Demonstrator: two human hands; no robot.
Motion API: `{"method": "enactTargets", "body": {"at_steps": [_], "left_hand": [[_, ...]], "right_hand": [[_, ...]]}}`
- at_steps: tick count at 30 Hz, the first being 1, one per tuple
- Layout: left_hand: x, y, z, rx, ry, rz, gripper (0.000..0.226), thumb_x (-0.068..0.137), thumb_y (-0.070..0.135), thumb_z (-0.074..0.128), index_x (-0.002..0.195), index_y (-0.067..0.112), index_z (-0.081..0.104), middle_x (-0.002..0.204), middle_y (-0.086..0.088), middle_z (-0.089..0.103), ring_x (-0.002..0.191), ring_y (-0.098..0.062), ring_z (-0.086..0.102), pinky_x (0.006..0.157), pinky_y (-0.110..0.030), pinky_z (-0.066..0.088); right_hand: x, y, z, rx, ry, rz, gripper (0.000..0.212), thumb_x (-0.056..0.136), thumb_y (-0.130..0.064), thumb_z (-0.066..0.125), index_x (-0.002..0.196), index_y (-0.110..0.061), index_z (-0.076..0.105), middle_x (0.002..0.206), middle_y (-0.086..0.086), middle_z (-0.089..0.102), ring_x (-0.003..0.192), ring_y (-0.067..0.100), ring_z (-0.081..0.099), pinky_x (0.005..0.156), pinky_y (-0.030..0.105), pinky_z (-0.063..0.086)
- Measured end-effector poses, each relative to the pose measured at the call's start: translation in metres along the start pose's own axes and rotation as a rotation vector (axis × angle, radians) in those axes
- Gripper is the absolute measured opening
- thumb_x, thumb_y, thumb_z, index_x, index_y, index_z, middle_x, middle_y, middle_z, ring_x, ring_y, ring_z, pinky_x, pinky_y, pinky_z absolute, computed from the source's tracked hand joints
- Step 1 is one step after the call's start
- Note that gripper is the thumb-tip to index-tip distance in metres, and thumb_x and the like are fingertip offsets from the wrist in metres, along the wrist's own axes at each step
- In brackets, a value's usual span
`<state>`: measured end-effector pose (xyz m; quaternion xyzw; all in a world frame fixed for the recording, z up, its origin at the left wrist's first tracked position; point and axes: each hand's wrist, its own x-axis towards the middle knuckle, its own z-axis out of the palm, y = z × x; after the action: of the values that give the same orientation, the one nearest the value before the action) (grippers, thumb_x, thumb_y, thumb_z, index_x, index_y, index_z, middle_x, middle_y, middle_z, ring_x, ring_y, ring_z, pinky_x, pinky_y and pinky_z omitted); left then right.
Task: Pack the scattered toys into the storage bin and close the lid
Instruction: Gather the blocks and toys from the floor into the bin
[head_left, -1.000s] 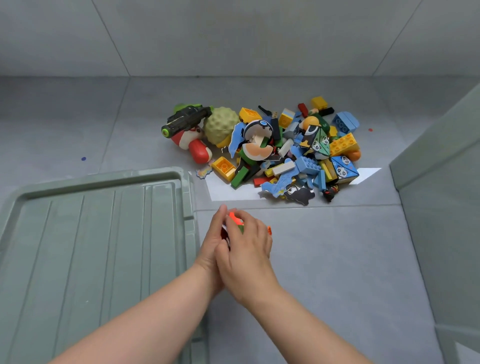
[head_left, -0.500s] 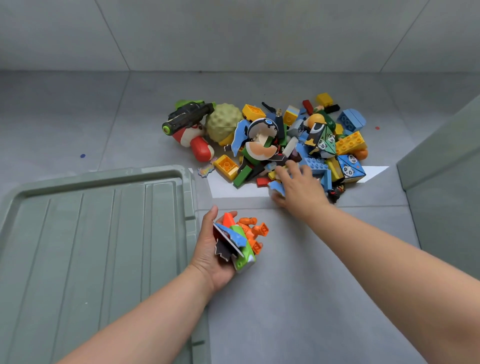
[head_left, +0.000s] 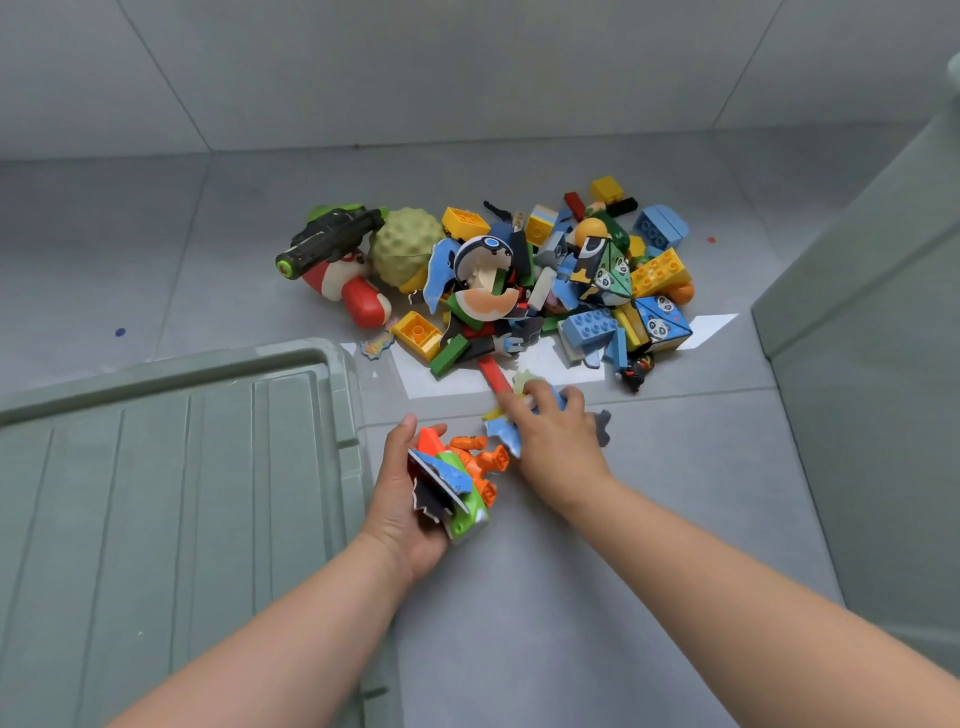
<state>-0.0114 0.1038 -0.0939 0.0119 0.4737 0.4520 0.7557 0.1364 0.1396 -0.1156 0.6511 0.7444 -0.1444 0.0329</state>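
Note:
A heap of scattered toys (head_left: 545, 280) lies on the grey floor: bricks, puzzle pieces, a bumpy green ball (head_left: 405, 247) and a black toy blaster (head_left: 327, 239). My left hand (head_left: 405, 499), palm up, cups a handful of small toys (head_left: 457, 478): an orange figure, a green piece and flat blue puzzle pieces. Just right of it, my right hand (head_left: 550, 436) is closed over several flat pieces (head_left: 501, 431), blue, yellow and grey, near the heap's front edge. The green bin lid (head_left: 171, 499) lies flat to the left. The bin's wall (head_left: 872, 374) rises at the right.
A white sheet of paper (head_left: 447, 374) lies under the front of the heap. A red stick piece (head_left: 493, 374) lies loose beside my right fingers. A grey wall runs behind the toys. Bare floor stretches between lid and bin.
My right hand has pulled back from the heap toward my left hand, dragging flat pieces with it. A second ago both hands were pressed together. The left hand stays cupped.

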Motion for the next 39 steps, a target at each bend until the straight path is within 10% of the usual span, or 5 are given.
{"method": "enactTargets", "body": {"at_steps": [4,20,25,30,39], "left_hand": [[-0.006,0.0,-0.001,0.061,0.009,0.041,0.042,0.084,0.053,0.051,0.104,0.016,0.052,0.086,-0.015,0.068,0.072,-0.031,0.064,0.064,-0.034,0.05],[-0.065,0.028,0.131,0.09,-0.101,0.123,0.076,0.07,0.075,0.05,0.115,0.014,0.064,0.11,-0.012,0.069,0.101,-0.028,0.066,0.089,-0.046,0.052],[-0.113,0.022,0.266,0.154,-0.47,0.256,0.068,0.081,0.062,0.047,0.128,0.012,0.05,0.114,-0.018,0.066,0.095,-0.03,0.069,0.071,-0.043,0.058],[-0.161,-0.063,0.364,0.37,-0.694,0.302,0.064,0.072,0.058,0.056,0.123,0.021,0.046,0.117,-0.019,0.063,0.104,-0.035,0.064,0.087,-0.056,0.051],[-0.147,-0.199,0.421,0.8,-0.396,-0.239,0.06,0.09,0.063,0.033,0.116,0.014,0.058,0.125,-0.016,0.057,0.105,-0.03,0.059,0.078,-0.035,0.047]], "right_hand": [[-0.023,0.011,0.002,0.068,0.05,-0.09,0.043,0.08,0.0,0.055,0.121,-0.013,0.054,0.137,0.017,0.038,0.12,0.049,0.033,0.063,0.038,0.039],[-0.047,0.005,-0.191,0.992,0.225,-0.122,0.035,0.083,-0.001,0.05,0.076,-0.035,0.051,0.107,0.01,0.051,0.08,0.018,0.053,0.073,0.034,0.049],[-0.114,0.068,-0.31,0.845,0.205,-0.192,0.047,0.078,-0.006,0.058,0.115,-0.034,0.048,0.121,-0.004,0.042,0.1,0.002,0.054,0.086,0.014,0.046],[-0.207,0.176,-0.35,1.118,0.176,-0.055,0.08,0.07,0.001,0.058,0.133,-0.044,0.036,0.126,0.001,0.056,0.109,0.012,0.061,0.098,0.039,0.048],[-0.282,0.325,-0.283,1.131,0.003,0.435,0.09,0.078,0.005,0.061,0.146,-0.035,0.017,0.153,-0.008,0.024,0.133,0.005,0.035,0.093,0.012,0.041]]}}
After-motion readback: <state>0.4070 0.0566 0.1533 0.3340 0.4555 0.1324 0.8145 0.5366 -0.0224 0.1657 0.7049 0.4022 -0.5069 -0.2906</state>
